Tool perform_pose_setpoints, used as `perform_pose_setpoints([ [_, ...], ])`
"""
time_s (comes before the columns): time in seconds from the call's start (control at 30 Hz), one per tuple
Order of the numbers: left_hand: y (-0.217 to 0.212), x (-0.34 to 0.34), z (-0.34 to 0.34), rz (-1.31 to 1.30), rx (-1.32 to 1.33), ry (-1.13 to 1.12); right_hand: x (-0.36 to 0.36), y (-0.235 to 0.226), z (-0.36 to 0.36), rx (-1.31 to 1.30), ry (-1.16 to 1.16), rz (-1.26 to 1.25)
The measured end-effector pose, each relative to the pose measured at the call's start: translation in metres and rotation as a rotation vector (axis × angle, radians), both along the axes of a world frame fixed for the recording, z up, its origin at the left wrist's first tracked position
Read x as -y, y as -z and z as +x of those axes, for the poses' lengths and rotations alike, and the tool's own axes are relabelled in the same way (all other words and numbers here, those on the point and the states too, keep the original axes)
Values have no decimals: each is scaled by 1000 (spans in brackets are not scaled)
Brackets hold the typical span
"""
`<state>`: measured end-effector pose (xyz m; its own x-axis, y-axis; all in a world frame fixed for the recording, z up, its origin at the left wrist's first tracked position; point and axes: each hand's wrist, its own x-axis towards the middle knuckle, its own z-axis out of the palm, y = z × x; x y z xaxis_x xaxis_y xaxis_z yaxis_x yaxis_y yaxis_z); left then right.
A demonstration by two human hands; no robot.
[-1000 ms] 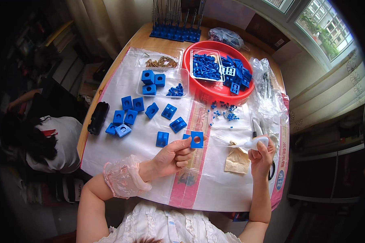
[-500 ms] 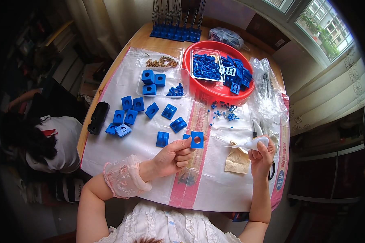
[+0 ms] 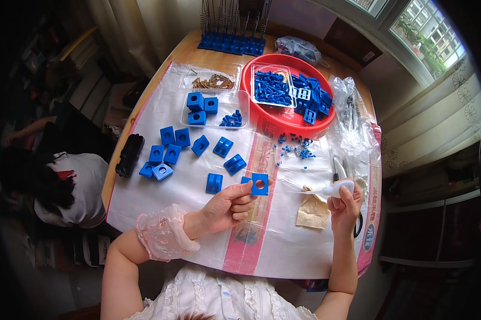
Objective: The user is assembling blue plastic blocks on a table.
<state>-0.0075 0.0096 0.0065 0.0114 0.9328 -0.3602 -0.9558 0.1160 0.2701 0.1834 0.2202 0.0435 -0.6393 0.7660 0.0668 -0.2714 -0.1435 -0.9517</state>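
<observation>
Between the thumb and fingers of my left hand is a blue plastic block with a round hole, its holed face turned up. My right hand is closed round a white squeeze bottle, whose long thin nozzle points left toward the block without touching it. A curved blue piece lies just left of the held block. Two more curved pieces, one of them a tilted blue piece, lie farther off. Several holed blue blocks are grouped on the left of the white sheet.
A red basin holds blue parts and a clear tray of small blue pieces. Brass-coloured pins and a clear box stand left of it. A folded tan cloth lies by my right hand. A person sits at the left.
The squeeze bottle in my right hand has tilted very slightly. My left hand and the block stay where they were.
</observation>
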Motion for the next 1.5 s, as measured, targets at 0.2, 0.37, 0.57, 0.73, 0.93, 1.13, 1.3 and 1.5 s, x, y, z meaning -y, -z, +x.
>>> perform_pose_setpoints([
  [0.2, 0, 0, 0, -10, 17, 11, 1, 2, 1, -23, -10, -75],
  [0.37, 3, 1, 0, 17, 15, 28, 8, 0, -2, -28, -25, -125],
  [0.57, 6, 1, 2, -6, 11, 42, 9, 5, -3, -23, -52, -75],
  [0.73, 1, 0, 2, 38, -13, 60, 10, 3, -2, -12, -63, -98],
  [0.93, -5, -1, 5, 17, -10, 38, 10, 4, -1, -6, -69, -117],
  [1.13, -5, -1, 5, 44, 1, 44, 13, 1, -4, 7, -59, -84],
  [1.3, -3, -1, 5, 33, 35, 38, 14, 2, -5, 19, -48, -70],
  [1.5, 7, 0, 5, 28, 73, 21, 14, 2, -6, 22, -54, -77],
])
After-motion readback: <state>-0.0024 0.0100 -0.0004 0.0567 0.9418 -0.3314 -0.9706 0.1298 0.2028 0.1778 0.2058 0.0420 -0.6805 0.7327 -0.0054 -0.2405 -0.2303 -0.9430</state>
